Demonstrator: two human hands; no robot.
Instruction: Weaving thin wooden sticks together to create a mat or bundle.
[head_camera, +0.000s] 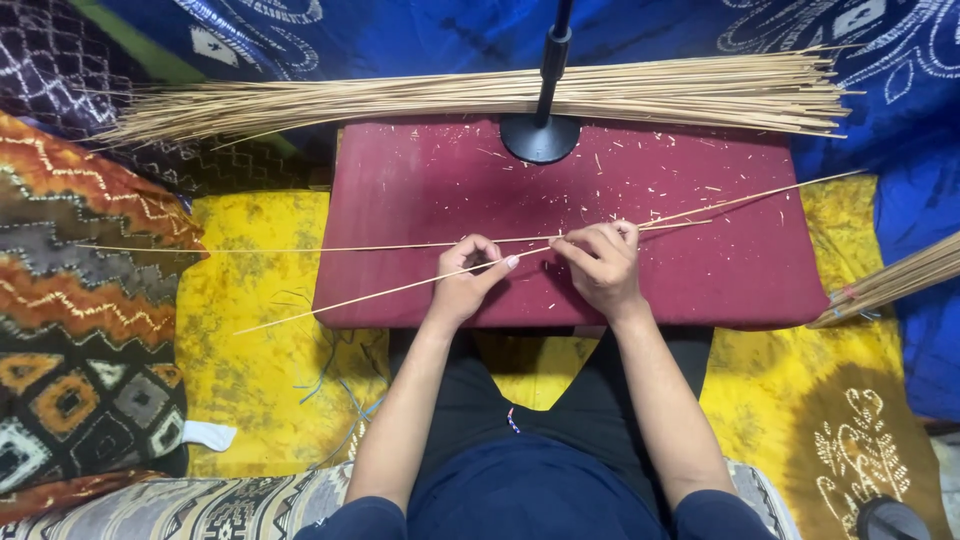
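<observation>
Both hands (535, 268) pinch thin sticks (420, 245) over a maroon cushion (700, 270) on yellow patterned cloth (250, 330).

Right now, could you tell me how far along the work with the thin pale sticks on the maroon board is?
Done: shavings scattered on the maroon board suggest earlier trimming. In hand: the left hand and right hand pinch two thin pale sticks crossing over the board. Left: a large bundle of pale sticks lies behind, untouched.
</observation>
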